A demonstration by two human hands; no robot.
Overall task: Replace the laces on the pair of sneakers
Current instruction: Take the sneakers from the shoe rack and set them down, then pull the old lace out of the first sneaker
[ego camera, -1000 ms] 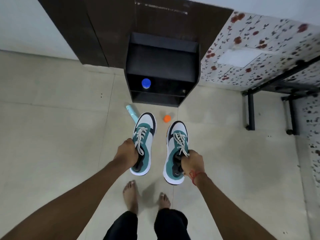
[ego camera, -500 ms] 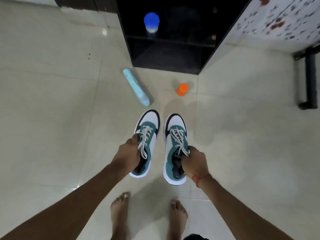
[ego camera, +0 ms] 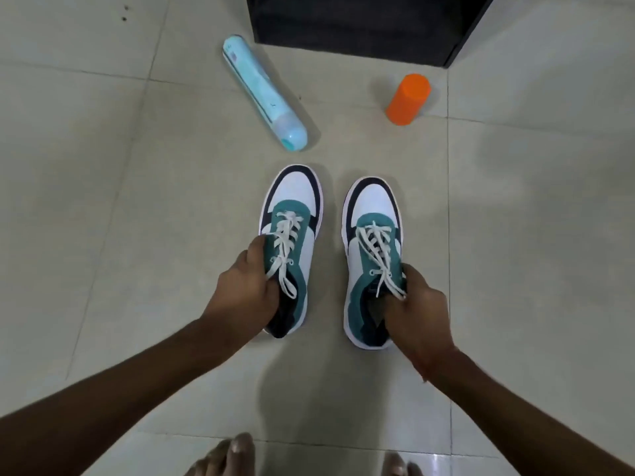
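A person's left hand point(ego camera: 242, 290) and right hand point(ego camera: 417, 310) each clamp curled fingers into the collar of a teal, white and navy sneaker, left sneaker point(ego camera: 292, 242) and right sneaker point(ego camera: 372, 255), flat white laces point(ego camera: 283, 249) threaded, above glossy tile floor point(ego camera: 103, 201); beyond lie a pale-blue cylindrical bottle point(ego camera: 263, 91) and an orange cylinder point(ego camera: 408, 99)

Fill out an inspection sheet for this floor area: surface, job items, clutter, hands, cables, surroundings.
Surface: pale tiled floor, glossy, with grout lines.
Job's things: two teal, white and navy sneakers, left sneaker and right sneaker, side by side, white laces still threaded.
Clutter: light blue cylindrical bottle lying down; orange plastic cylinder beside it, apart.
Hands: left hand grips left sneaker's collar; right hand grips right sneaker's collar.
Cables: nothing seen.
Surroundings: dark cabinet base; bare toes at bottom edge.
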